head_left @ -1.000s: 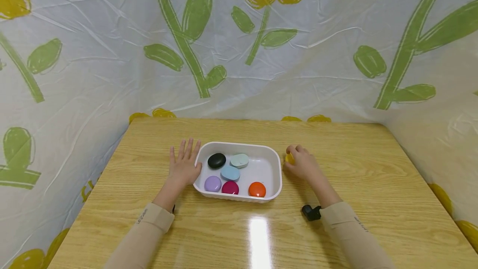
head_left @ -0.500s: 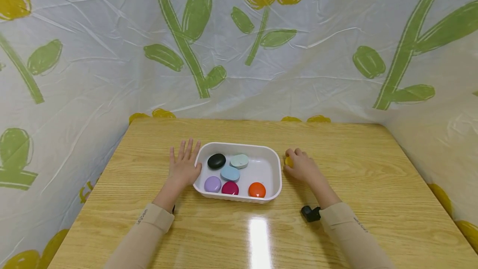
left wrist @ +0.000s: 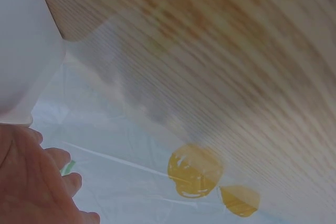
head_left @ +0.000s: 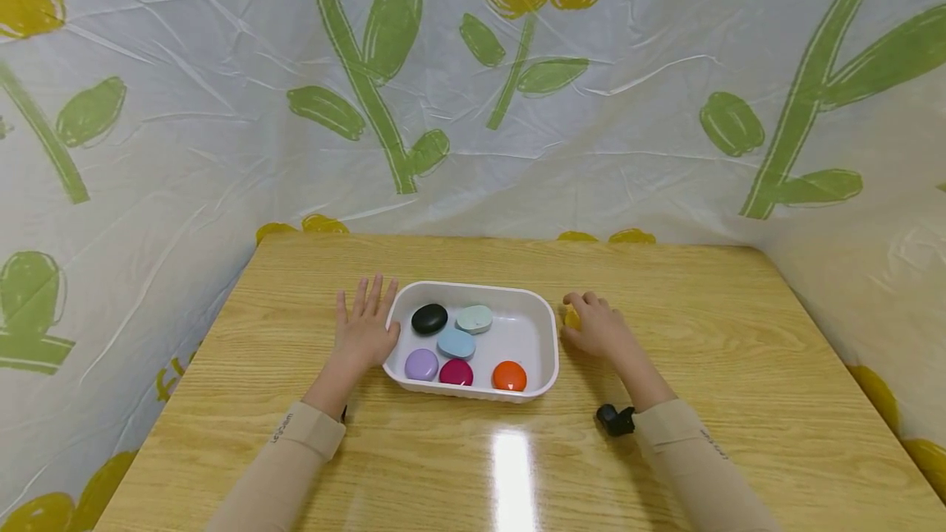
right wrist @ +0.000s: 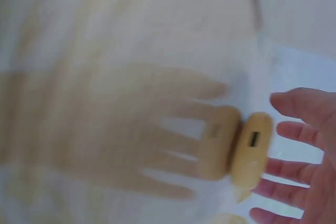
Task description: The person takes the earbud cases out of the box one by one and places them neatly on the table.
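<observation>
At the left end of a white tray (head_left: 521,343), my left hand (head_left: 362,339) lies with spread, straight fingers, its thumb at the rim. Beyond the opposite end, my right hand (head_left: 600,328) reaches over a yellow rounded case (right wrist: 252,150) that rests on the table, a small dark slot in its side. In the right wrist view the thumb stands apart from the case, while the loosely bent fingers come close behind it. Inside the tray lie rounded pieces: black (head_left: 429,318), mint (head_left: 475,318), light blue (head_left: 456,343), lilac (head_left: 421,364), crimson (head_left: 456,372) and orange (head_left: 509,376).
The wooden table (head_left: 414,466) is glossy and reflects a bright light at the front. A white sheet with printed flowers (head_left: 591,138) hangs behind it and along both sides. A black wrist-worn device (head_left: 615,420) sits below the right wrist.
The right fingers have shifted slightly over the yellow case, and less of it shows in the head view. The left hand and the tray stay in place.
</observation>
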Tool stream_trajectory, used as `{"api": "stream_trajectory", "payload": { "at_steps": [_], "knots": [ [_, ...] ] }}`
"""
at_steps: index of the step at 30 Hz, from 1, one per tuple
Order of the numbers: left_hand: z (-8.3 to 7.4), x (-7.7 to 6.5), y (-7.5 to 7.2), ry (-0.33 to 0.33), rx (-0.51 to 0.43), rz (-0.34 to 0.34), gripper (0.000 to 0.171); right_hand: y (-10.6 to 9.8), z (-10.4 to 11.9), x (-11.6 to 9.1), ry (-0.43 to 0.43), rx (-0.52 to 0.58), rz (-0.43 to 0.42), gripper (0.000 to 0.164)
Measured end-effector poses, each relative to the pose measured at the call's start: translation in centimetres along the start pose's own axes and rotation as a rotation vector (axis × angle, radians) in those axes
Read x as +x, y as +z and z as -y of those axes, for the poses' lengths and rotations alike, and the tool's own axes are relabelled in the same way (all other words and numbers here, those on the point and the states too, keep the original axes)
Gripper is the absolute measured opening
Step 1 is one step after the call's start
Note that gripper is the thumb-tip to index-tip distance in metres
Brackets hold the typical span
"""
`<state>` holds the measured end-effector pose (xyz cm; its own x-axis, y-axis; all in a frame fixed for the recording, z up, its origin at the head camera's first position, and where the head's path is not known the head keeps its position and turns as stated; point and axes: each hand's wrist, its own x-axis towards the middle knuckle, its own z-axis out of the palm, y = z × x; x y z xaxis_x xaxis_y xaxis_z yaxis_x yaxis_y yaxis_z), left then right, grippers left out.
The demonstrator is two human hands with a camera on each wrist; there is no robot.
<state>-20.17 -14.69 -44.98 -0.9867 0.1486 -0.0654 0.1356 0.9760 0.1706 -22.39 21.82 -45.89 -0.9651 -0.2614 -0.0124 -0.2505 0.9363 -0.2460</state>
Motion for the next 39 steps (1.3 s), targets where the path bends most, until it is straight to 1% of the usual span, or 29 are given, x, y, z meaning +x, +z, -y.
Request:
{"api": "stream_trajectory", "payload": {
  "at_steps": [3,6,8,11,16,18,24,30,35,39],
  "knots": [
    [0.0,0.0,0.0,0.001,0.002,-0.002,0.064,-0.7,0.6,0.2,-0.036,0.006,-0.08,0.041],
    [0.0,0.0,0.1,0.0,-0.001,-0.001,0.064,-1.6,1.9,0.5,-0.08,0.019,-0.159,0.038],
    [0.0,0.1,0.1,-0.002,0.007,-0.002,0.064,-2.2,3.1,0.6,-0.107,0.024,-0.184,0.038],
    [0.1,0.1,0.1,-0.004,0.012,0.005,0.064,-2.8,5.1,0.7,-0.158,0.006,-0.2,0.039],
    [0.1,0.3,0.2,-0.003,0.028,0.007,0.065,-2.3,8.0,0.5,-0.26,-0.025,-0.227,0.039],
    [0.2,0.4,0.3,-0.001,0.028,0.005,0.065,-1.9,9.1,0.4,-0.296,-0.034,-0.214,0.039],
    [0.2,0.4,0.3,0.001,0.033,0.005,0.065,-0.4,11.9,0.2,-0.38,-0.07,-0.134,0.042],
    [0.2,0.3,0.3,0.002,0.035,0.006,0.065,1.7,13.7,0.3,-0.461,-0.109,-0.098,0.043],
    [0.1,0.2,0.2,-0.001,0.039,0.013,0.065,2.8,14.9,0.4,-0.48,-0.088,-0.066,0.042],
    [0.0,0.2,0.1,0.0,0.05,0.023,0.065,3.5,15.6,0.5,-0.472,-0.119,-0.079,0.04]
  ]
}}
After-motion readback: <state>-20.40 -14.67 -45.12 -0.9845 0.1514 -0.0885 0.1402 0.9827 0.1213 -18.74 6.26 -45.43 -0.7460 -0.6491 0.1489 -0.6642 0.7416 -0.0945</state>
